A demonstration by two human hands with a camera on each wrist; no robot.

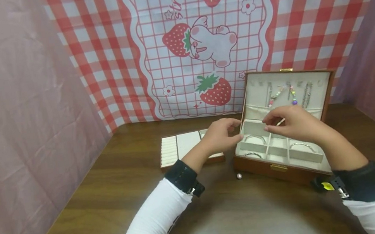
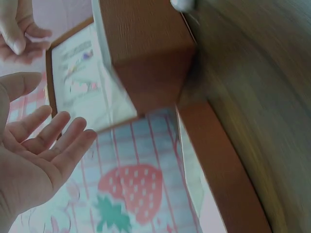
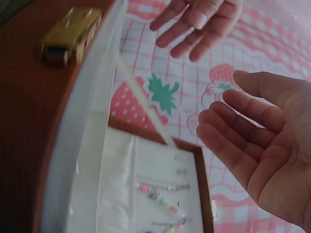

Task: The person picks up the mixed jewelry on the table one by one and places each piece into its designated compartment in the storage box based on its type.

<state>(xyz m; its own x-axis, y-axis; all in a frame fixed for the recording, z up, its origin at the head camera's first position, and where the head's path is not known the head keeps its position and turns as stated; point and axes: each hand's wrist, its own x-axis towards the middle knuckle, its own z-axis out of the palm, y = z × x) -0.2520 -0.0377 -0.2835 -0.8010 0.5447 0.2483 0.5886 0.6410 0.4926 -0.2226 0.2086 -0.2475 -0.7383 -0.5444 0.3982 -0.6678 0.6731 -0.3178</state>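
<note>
My left hand [image 1: 223,136] hovers by the left edge of a brown jewelry box [image 1: 260,167], its fingers loosely bent and nothing between them. Above the compartments on the right floats my right hand [image 1: 291,121], also holding nothing. Both wrist views show relaxed, parted fingers on the left hand [image 2: 43,155] and the right hand [image 3: 267,141]. Inside the box lie bracelets [image 1: 255,138] in several of the pale compartments. The raised lid [image 1: 328,92] carries hanging chains and beaded strings [image 1: 294,96]. My right hand hides part of the back compartments.
Left of the box lies a brown-edged jewelry tray [image 1: 188,142] with ring rolls, partly behind my left hand. A small shiny ball [image 1: 239,176] sits on the wooden table [image 1: 112,188] before the box. A strawberry-print cloth [image 1: 214,51] hangs behind.
</note>
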